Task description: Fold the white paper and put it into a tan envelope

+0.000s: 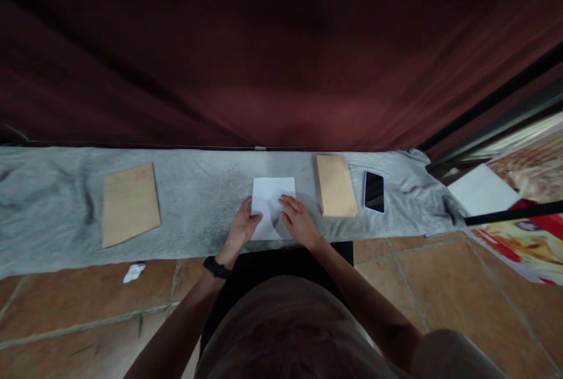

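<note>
A white sheet of paper (pixel 268 191) lies on the grey cloth in front of me; whether it is folded or several sheets thick I cannot tell. My left hand (pixel 241 227) grips its left edge, the thumb on top and the index finger along the side. On the paper's right half rests my right hand (pixel 299 222), fingers stretched out and pressing lightly on the surface. A stack of brown envelopes (pixel 336 185) sits to the right of that hand. Farther left lies a brown envelope (pixel 131 206) with a faint reddish print in its upper corner.
The grey cloth (pixel 197 191) covers a long narrow surface against a dark red curtain (pixel 281 74). A phone (pixel 374 192) lies right of the envelopes. A colourful box (pixel 528 244) stands at the far right. On the tiled floor is a crumpled white scrap (pixel 134 273).
</note>
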Demonstrator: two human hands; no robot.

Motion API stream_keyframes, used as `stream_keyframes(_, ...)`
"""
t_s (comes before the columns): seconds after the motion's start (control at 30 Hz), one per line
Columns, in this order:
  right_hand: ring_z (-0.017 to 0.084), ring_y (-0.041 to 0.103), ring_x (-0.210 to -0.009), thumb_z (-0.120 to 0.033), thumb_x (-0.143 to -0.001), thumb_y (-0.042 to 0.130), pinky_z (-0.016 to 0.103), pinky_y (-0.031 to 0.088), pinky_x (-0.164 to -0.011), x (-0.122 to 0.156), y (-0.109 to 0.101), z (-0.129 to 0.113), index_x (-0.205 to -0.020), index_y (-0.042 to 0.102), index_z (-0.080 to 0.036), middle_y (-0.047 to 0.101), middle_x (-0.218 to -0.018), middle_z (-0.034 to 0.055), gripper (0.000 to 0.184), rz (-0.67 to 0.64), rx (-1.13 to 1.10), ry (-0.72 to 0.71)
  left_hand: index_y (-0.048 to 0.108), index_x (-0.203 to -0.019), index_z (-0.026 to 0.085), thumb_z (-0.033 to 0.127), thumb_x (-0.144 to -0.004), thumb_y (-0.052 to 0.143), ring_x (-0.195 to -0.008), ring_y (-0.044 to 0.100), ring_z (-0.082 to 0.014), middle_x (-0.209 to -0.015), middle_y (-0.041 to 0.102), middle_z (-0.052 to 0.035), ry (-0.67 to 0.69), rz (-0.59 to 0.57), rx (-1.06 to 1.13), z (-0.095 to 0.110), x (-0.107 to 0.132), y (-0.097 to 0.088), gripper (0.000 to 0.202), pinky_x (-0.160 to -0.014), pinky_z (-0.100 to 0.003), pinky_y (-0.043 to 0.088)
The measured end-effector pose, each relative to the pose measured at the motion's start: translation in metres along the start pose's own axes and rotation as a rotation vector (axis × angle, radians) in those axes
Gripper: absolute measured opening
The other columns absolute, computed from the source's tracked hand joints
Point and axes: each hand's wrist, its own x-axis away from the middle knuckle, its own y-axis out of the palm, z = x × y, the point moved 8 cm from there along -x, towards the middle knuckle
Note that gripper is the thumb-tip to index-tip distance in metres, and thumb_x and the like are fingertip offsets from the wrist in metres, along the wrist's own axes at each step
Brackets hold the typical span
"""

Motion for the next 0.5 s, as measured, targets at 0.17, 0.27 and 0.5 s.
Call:
stream_keyframes(0.17, 0.025, 0.037, -0.153, -0.033, -0.107, 0.046, 0.047, 0.028, -0.128, -0.003, 0.019, -0.009, -0.154, 0.048, -0.016, 0.04, -0.165, 0.011, 0.05, -0.044, 0.125, -0.06, 0.047, -0.149, 0.015, 0.029, -0.095, 0.05, -0.117, 0.068, -0.0319, -0.129, 0.068, -0.0181, 0.269, 0.238, -0.543, 0.025, 0.023, -0.008, 0.057, -0.103, -0.047, 0.053)
stream_keyframes(0.27, 0.026, 0.035, -0.155, -0.032, -0.108, 0.043, 0.047, 0.024, -0.129, 0.0, 0.025, -0.005, -0.157, 0.044, -0.017, 0.036, -0.167, 0.0096, 0.052, -0.051, 0.149, -0.064, 0.044, -0.153, 0.013, 0.03, -0.102, 0.039, -0.149, 0.042, -0.0332, -0.159, 0.046, -0.0203, 0.485, 0.175, -0.692, 0.044, 0.033, 0.023, 0.055, -0.121, -0.05, 0.037)
stream_keyframes(0.5, 0.025, 0.032, -0.156, -0.021, -0.103, 0.043, 0.049, 0.019, -0.13, 0.004, 0.027, 0.0, -0.16, 0.038, -0.016, 0.034, -0.167, 0.0104, 0.058, -0.084, 0.179, -0.058, 0.033, -0.161, 0.009, 0.048, -0.106, 0.032, -0.158, 0.025, -0.0289, -0.167, 0.034, -0.0182, 0.565, -0.013, -0.826, 0.048, 0.017, 0.077, 0.067, -0.129, -0.051, 0.021)
